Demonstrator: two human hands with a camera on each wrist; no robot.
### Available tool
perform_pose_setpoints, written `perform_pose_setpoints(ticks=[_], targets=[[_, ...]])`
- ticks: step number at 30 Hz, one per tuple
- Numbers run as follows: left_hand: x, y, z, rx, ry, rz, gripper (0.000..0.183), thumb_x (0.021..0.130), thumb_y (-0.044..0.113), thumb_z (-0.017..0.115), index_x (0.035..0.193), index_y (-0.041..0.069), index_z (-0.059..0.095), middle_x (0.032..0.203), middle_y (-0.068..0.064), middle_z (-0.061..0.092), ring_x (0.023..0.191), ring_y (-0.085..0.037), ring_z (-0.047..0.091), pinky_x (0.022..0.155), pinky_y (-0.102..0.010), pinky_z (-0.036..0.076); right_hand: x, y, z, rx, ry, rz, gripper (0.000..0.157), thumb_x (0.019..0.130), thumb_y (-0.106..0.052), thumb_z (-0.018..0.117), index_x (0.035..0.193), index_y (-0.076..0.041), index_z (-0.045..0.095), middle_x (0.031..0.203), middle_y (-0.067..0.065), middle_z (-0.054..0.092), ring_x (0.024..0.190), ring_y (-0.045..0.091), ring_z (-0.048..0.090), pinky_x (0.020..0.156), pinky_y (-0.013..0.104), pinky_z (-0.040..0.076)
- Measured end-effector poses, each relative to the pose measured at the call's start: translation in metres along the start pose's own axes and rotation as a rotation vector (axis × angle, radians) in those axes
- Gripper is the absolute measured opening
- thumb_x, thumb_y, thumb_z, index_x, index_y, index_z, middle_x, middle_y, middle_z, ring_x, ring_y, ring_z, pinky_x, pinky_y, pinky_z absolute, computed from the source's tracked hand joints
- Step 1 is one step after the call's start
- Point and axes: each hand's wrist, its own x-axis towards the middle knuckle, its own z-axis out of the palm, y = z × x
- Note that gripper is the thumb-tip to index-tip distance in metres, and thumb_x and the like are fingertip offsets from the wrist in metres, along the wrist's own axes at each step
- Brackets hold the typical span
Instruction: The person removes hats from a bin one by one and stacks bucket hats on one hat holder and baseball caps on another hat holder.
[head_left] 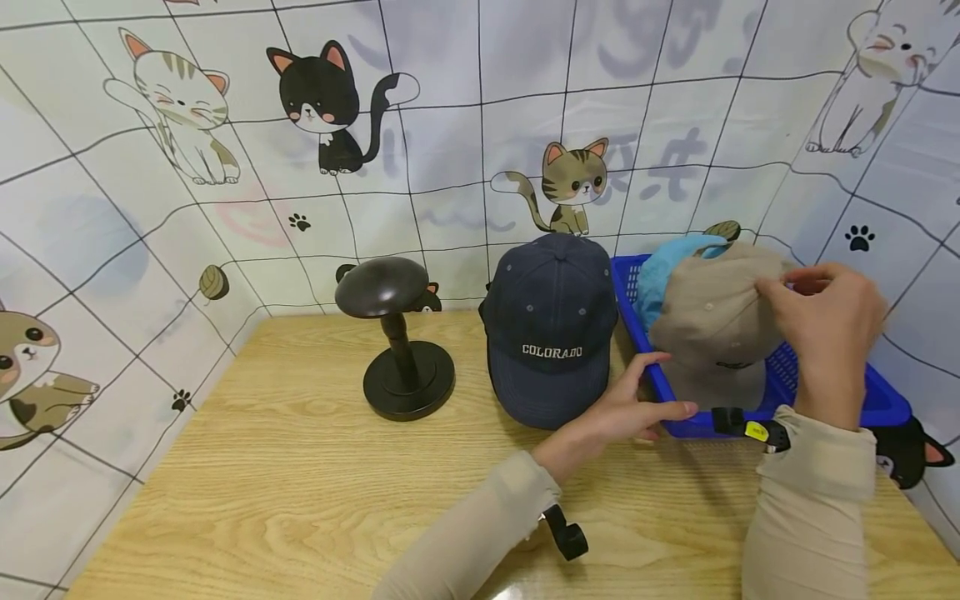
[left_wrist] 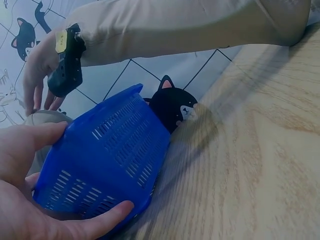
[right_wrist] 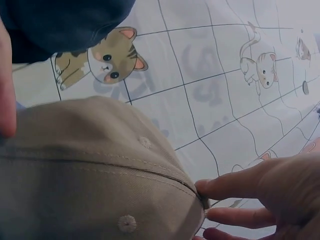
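A beige cap (head_left: 720, 304) sits tilted in a blue plastic basket (head_left: 888, 404), its brim toward the front. My right hand (head_left: 828, 321) pinches the top of its crown between thumb and fingers; the right wrist view shows the fingertips (right_wrist: 205, 189) at the crown's button end. With my left hand (head_left: 618, 408) I hold the basket's near left corner, one digit over the rim and another low along the slotted wall (left_wrist: 120, 140). A light blue cap (head_left: 660, 271) lies behind the beige one, partly hidden by it.
Left of the basket stands a navy cap (head_left: 555, 308) lettered COLORADO, close to my left hand. Further left is a black hat stand (head_left: 405, 371) with a rounded top. The wooden table (head_left: 300, 492) meets cat-patterned wall sheeting (head_left: 450, 167) at the back and sides.
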Motion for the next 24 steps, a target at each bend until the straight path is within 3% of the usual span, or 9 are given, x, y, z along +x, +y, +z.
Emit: perform_pose_setpoints(ticks=[4, 7, 9, 11, 13, 15, 18, 22, 24], targets=[[-0.0007, 0.0017, -0.0015, -0.004, -0.006, -0.017, 0.066, 0.094, 0.029, 0.077, 0.140, 0.060, 0.040, 0.160, 0.007, 0.034, 0.092, -0.035, 0.075, 0.078, -0.042, 0.062, -0.0028, -0.0018, 0.0012, 0.019, 0.039, 0.012, 0.049, 0.095, -0.038, 0.068, 0.122, 0.003, 0.073, 0.070, -0.020, 0.049, 0.138, 0.039, 0.046, 0.123, 0.052, 0.023], [-0.0008, 0.0026, -0.0022, -0.006, -0.004, -0.022, 0.067, 0.095, 0.028, 0.077, 0.141, 0.059, 0.040, 0.162, 0.006, 0.031, 0.095, -0.030, 0.074, 0.079, -0.044, 0.062, -0.0033, -0.0039, 0.0023, 0.023, 0.068, -0.002, 0.043, 0.095, -0.031, 0.068, 0.119, 0.004, 0.075, 0.067, -0.014, 0.053, 0.139, 0.042, 0.045, 0.122, 0.054, 0.023], [-0.0003, 0.0027, -0.0024, -0.006, -0.005, -0.024, 0.067, 0.095, 0.027, 0.077, 0.141, 0.059, 0.040, 0.163, 0.007, 0.030, 0.096, -0.027, 0.073, 0.079, -0.044, 0.062, -0.0034, -0.0048, 0.0030, 0.013, 0.079, -0.006, 0.042, 0.095, -0.030, 0.067, 0.119, 0.003, 0.075, 0.068, 0.001, 0.064, 0.137, 0.043, 0.047, 0.120, 0.056, 0.026], [-0.0001, 0.0027, -0.0026, -0.007, -0.011, -0.027, 0.068, 0.095, 0.027, 0.077, 0.142, 0.059, 0.040, 0.164, 0.007, 0.029, 0.096, -0.027, 0.073, 0.080, -0.045, 0.062, -0.0032, -0.0049, 0.0033, 0.002, 0.081, -0.012, 0.041, 0.095, -0.030, 0.067, 0.119, 0.003, 0.075, 0.089, 0.023, 0.072, 0.134, 0.044, 0.048, 0.117, 0.057, 0.030], [0.0000, 0.0026, -0.0029, -0.003, -0.015, -0.030, 0.068, 0.095, 0.028, 0.077, 0.142, 0.059, 0.039, 0.165, 0.006, 0.027, 0.097, -0.028, 0.073, 0.080, -0.045, 0.062, -0.0027, -0.0043, 0.0030, -0.020, 0.074, -0.019, 0.042, 0.095, -0.031, 0.067, 0.118, 0.003, 0.076, 0.104, 0.030, 0.073, 0.131, 0.044, 0.051, 0.106, 0.052, 0.038], [-0.0001, 0.0026, -0.0035, 0.003, -0.017, -0.033, 0.068, 0.095, 0.030, 0.077, 0.141, 0.061, 0.038, 0.165, 0.006, 0.026, 0.096, -0.029, 0.074, 0.080, -0.046, 0.062, -0.0022, -0.0035, 0.0024, -0.036, 0.067, -0.026, 0.042, 0.094, -0.032, 0.066, 0.117, 0.002, 0.076, 0.103, 0.029, 0.073, 0.128, 0.044, 0.053, 0.090, 0.043, 0.041], [-0.0002, 0.0028, -0.0040, 0.012, -0.016, -0.035, 0.068, 0.094, 0.031, 0.077, 0.140, 0.062, 0.037, 0.165, 0.006, 0.027, 0.095, -0.031, 0.074, 0.079, -0.045, 0.062, -0.0008, -0.0026, 0.0015, -0.056, 0.065, -0.037, 0.044, 0.094, -0.034, 0.065, 0.116, 0.002, 0.077, 0.099, 0.028, 0.073, 0.121, 0.044, 0.056, 0.074, 0.033, 0.032], [-0.0006, 0.0035, -0.0041, 0.019, -0.019, -0.035, 0.068, 0.094, 0.031, 0.077, 0.140, 0.062, 0.037, 0.164, 0.006, 0.027, 0.096, -0.028, 0.072, 0.077, -0.043, 0.062, 0.0002, -0.0027, 0.0017, -0.060, 0.067, -0.032, 0.045, 0.093, -0.034, 0.063, 0.116, 0.003, 0.076, 0.099, 0.030, 0.071, 0.117, 0.045, 0.055, 0.070, 0.032, 0.029], [-0.0008, 0.0037, -0.0043, 0.023, -0.020, -0.035, 0.068, 0.095, 0.031, 0.077, 0.141, 0.062, 0.037, 0.165, 0.007, 0.026, 0.098, -0.024, 0.071, 0.076, -0.043, 0.062, 0.0009, -0.0032, 0.0019, -0.054, 0.075, -0.028, 0.044, 0.092, -0.032, 0.063, 0.115, 0.004, 0.076, 0.084, 0.025, 0.070, 0.114, 0.045, 0.055, 0.071, 0.031, 0.027]])
